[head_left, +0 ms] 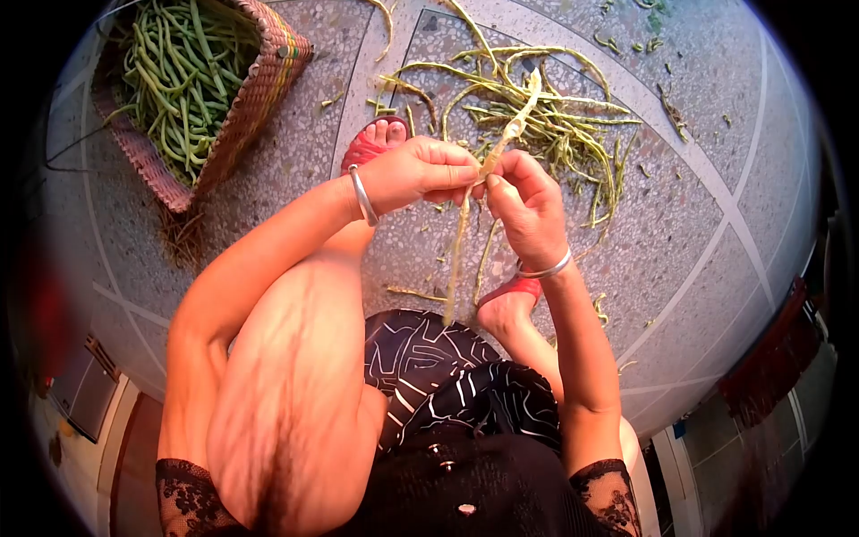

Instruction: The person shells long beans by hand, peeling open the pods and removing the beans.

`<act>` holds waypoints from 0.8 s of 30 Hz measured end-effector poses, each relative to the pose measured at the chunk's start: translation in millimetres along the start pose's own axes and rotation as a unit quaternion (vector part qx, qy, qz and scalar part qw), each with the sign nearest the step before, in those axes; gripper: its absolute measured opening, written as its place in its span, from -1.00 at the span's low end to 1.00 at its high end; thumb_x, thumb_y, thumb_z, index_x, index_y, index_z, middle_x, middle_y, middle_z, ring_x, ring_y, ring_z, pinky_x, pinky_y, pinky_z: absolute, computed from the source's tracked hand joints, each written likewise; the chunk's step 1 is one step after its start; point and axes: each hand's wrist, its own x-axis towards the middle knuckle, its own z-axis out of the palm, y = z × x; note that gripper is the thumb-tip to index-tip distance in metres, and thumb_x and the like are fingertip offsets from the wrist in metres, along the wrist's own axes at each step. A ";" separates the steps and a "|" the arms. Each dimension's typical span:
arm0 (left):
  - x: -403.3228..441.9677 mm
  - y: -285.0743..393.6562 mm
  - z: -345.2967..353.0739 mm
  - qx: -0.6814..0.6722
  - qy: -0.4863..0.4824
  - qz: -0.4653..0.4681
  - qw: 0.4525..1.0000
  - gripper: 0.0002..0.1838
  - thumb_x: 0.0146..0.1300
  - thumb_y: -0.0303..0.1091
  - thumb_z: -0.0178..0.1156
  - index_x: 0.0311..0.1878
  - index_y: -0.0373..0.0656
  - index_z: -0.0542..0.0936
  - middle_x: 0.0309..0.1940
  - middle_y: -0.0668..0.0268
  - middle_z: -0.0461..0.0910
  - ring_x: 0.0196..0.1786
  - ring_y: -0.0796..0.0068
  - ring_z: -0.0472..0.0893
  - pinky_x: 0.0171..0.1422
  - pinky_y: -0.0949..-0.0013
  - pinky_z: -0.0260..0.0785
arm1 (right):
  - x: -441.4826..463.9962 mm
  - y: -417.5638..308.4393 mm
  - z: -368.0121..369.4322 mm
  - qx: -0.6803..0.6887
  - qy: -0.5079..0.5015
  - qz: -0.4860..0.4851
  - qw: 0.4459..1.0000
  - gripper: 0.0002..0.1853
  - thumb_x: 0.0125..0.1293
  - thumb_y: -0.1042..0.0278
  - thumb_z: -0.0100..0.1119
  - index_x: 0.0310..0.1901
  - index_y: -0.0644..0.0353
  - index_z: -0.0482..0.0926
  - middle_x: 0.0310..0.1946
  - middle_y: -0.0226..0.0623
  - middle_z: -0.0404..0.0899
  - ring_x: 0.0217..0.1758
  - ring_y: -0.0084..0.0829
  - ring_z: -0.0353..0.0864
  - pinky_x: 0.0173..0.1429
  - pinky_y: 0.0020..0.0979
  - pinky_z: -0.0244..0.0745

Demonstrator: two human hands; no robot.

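Observation:
A long yellowish bean pod [513, 128] is held between my two hands, with one end pointing up and away and a thin length hanging down toward my lap. My left hand [428, 174], with a silver bangle at the wrist, pinches it from the left. From the right, my right hand [530, 204] pinches the same pod, thumb and fingertips nearly touching those of the left. Just beyond my hands lies a loose heap of long yellow-green pods [573, 134] on the speckled floor.
A woven basket [259, 98] full of green beans [183, 80] stands at the upper left. Brown scraps [182, 240] lie beside it. Bits of pod are scattered over the floor [680, 233]. My feet in red sandals [365, 148] flank the work area.

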 end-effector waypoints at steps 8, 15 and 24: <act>3.0 1.1 4.2 0.011 0.021 -0.020 1.000 -0.77 0.24 -0.18 0.07 -0.36 -0.16 0.49 -0.57 0.51 0.37 -0.55 0.81 0.25 -0.50 0.69 0.09 | 2.0 -0.3 -5.5 -0.030 -0.010 0.027 0.999 -0.95 0.16 0.50 0.06 -0.37 0.28 0.43 -0.45 -0.46 0.48 -0.40 -0.68 0.42 -0.31 -0.61 0.34; 1.7 6.0 -0.8 0.021 0.012 0.011 1.000 -0.81 0.26 -0.24 0.04 -0.29 -0.17 0.49 -0.54 0.50 0.40 -0.53 0.81 0.29 -0.49 0.70 0.11 | 5.8 3.3 -9.6 -0.001 0.004 0.064 0.998 -0.93 0.19 0.45 0.06 -0.36 0.25 0.45 -0.49 -0.46 0.46 -0.49 -0.69 0.40 -0.45 -0.63 0.31; 3.3 -3.0 -1.9 -0.042 0.028 -0.021 0.998 -0.77 0.23 -0.32 0.03 -0.14 -0.26 0.49 -0.34 0.37 0.53 -0.41 0.72 0.44 -0.37 0.68 0.26 | 9.2 -0.1 -14.3 0.106 0.059 0.055 0.991 -0.89 0.23 0.43 -0.01 -0.31 0.29 0.42 -0.48 -0.29 0.52 -0.45 -0.55 0.53 -0.46 -0.57 0.44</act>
